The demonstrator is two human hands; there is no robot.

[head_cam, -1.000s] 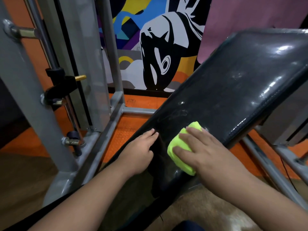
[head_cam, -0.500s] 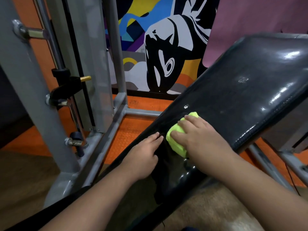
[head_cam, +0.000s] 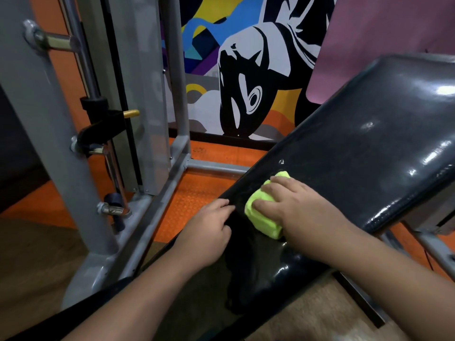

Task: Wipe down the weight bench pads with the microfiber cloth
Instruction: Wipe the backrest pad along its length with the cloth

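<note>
The black, shiny back pad (head_cam: 369, 153) of the weight bench slopes up to the right. Below it the seat pad (head_cam: 266, 274) runs toward me. A folded lime-green microfiber cloth (head_cam: 263, 217) lies on the back pad's lower left part. My right hand (head_cam: 302, 210) presses down on the cloth with fingers spread flat over it. My left hand (head_cam: 206, 232) rests on the pad's left edge just beside the cloth, fingers lightly bent, holding nothing.
A grey steel rack (head_cam: 46, 134) with pegs and a black bar catch (head_cam: 98, 126) stands to the left. Its base rails (head_cam: 157, 207) cross the orange rubber floor (head_cam: 197, 193). A painted mural wall (head_cam: 246, 70) is behind. The bench's grey legs (head_cam: 433, 247) are at right.
My right hand has slid the cloth up the back pad and toward its left edge, closer to my left hand. The left hand has stayed in place.
</note>
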